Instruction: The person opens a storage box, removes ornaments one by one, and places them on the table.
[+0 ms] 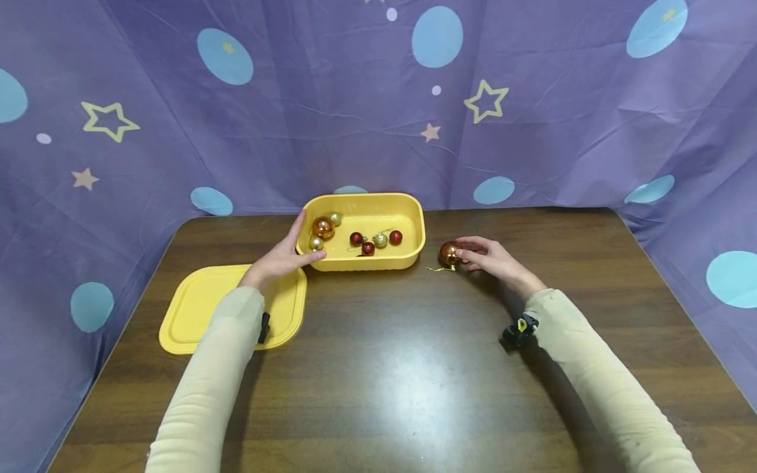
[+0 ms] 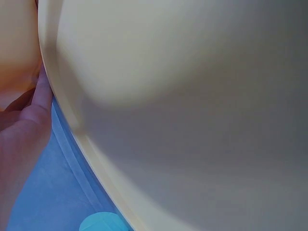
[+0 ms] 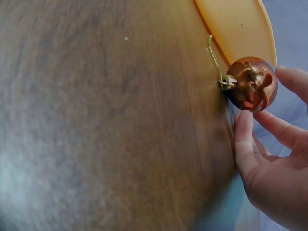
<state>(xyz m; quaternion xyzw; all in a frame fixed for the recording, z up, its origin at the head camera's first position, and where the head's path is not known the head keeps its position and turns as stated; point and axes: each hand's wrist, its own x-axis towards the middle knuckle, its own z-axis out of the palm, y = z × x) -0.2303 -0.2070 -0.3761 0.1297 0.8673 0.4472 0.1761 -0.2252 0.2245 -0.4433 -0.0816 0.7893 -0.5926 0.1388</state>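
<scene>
A yellow plastic container stands at the back of the table, with several small red and gold Christmas baubles and a larger copper one inside. My left hand grips its left end, thumb along the front wall and fingers at the left side. To the right of the container, my right hand holds another copper bauble between thumb and fingers. That bauble's gold cap and string point away from the palm. Whether it touches the table I cannot tell.
A flat yellow lid lies on the brown wooden table, under the left forearm; its pale surface fills most of the left wrist view. Behind the table hangs a purple curtain with stars and blue ovals.
</scene>
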